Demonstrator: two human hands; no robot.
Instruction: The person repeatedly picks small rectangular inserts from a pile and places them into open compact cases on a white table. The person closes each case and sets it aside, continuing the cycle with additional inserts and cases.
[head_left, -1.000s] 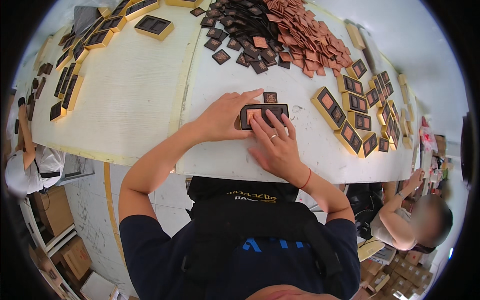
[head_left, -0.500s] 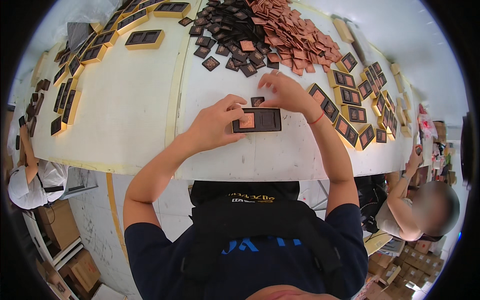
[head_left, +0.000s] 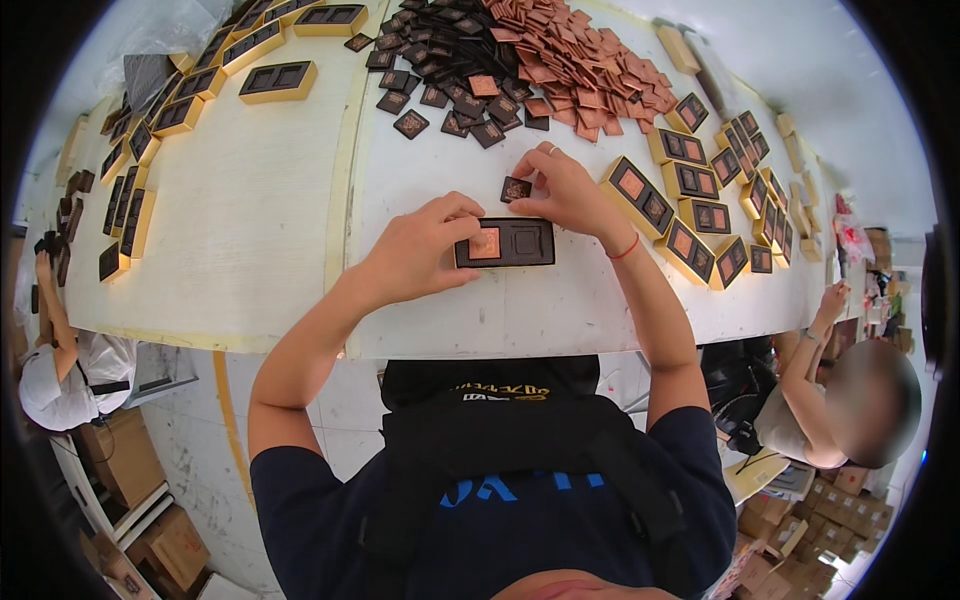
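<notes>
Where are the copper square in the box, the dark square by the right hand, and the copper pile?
Copper square [head_left: 490, 247]: head view, its uncovered face.
Dark square [head_left: 515, 189]: head view, its top face.
Copper pile [head_left: 590, 77]: head view, its middle.

The white table [head_left: 250, 210] is wide, and a yellowish strip [head_left: 345, 200] runs over its surface from the front edge toward the far side. At the far side there lies a heap of dark squares [head_left: 440, 60], and touching it, to the right, a heap of copper-coloured squares [head_left: 590, 75]. Shallow gold-sided boxes [head_left: 692, 181] stand in groups at the left and at the right, while one dark box [head_left: 505, 242] rests nearer to the front edge.
</notes>
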